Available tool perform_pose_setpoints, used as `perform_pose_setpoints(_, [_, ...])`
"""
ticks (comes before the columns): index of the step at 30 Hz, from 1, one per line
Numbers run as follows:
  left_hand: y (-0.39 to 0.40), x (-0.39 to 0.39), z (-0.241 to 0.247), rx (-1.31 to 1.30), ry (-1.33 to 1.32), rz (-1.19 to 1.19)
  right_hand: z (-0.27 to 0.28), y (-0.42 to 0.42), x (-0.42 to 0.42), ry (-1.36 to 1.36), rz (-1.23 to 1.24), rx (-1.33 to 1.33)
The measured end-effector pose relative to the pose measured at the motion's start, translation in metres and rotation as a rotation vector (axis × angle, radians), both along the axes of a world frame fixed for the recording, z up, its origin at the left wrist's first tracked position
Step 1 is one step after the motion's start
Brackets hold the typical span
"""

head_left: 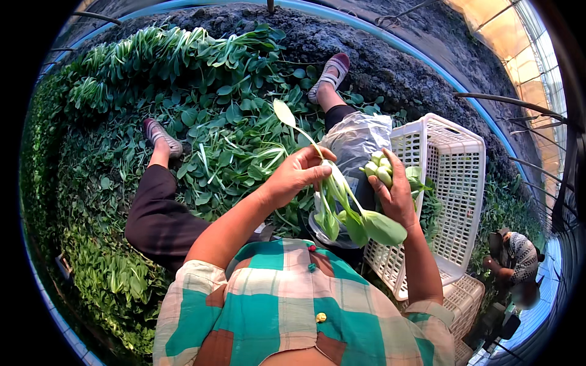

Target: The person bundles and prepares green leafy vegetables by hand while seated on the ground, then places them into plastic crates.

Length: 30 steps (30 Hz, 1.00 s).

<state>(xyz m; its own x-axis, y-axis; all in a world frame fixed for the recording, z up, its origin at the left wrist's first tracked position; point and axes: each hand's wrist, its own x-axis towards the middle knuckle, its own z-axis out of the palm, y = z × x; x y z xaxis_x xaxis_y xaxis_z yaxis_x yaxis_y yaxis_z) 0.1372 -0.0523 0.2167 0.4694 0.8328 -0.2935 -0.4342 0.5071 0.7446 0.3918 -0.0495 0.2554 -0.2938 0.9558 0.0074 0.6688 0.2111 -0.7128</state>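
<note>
My left hand [297,176] pinches a single leafy green plant [339,183] by its pale stem end. Its leaves hang down over my lap, and one yellowed leaf [284,113] sticks out up and to the left. In my right hand [397,194] is a bunch of greens [380,168], its pale, rounded stem bases pointing left towards the plant. The leaves of that bunch show partly on the far side of the hand, beside the crate. Beneath both hands, a clear plastic sheet [359,132] covers my right leg.
A white slatted plastic crate [458,201] leans at my right, greens inside; other crates [464,302] stand behind it. Piled greens [169,50] line the upper left. Loose leaves [229,151] litter the ground between my feet. Another person [517,265] crouches at far right.
</note>
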Motion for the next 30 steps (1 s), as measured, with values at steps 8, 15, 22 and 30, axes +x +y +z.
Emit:
perform_pose_setpoints(8, [-0.006,0.075,-0.012,0.224,0.225,0.006,0.010,0.003,0.007,-0.011,0.076,-0.083])
perform_pose_setpoints(15, [-0.003,0.084,-0.004,0.149,0.037,0.069,0.015,-0.002,-0.001,-0.013,0.065,-0.068])
perform_pose_setpoints(22, [0.031,0.033,-0.009,-0.023,-0.072,0.467,-0.004,-0.002,-0.011,-0.140,0.023,0.246])
perform_pose_setpoints(30, [0.039,-0.080,-0.139,0.103,0.849,0.288,-0.035,-0.004,-0.009,-0.217,-0.081,0.419])
